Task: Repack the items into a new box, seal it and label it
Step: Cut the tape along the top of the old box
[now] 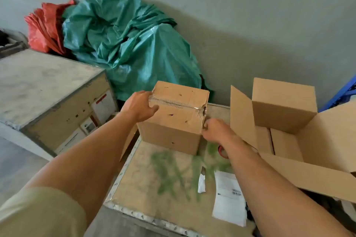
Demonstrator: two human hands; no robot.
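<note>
Brown dented cardboard box [173, 113], centre, still taped: your left hand [137, 107] grips its edge, right hand [215, 131] pinches its corner. Open new cardboard box [285, 107], right, apparently unfilled.

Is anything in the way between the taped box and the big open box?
The left flap of the open box stands upright between it and the taped box, so things would probably go over it. A red roll lies on the table in the gap, partly hidden by the right arm.
</note>
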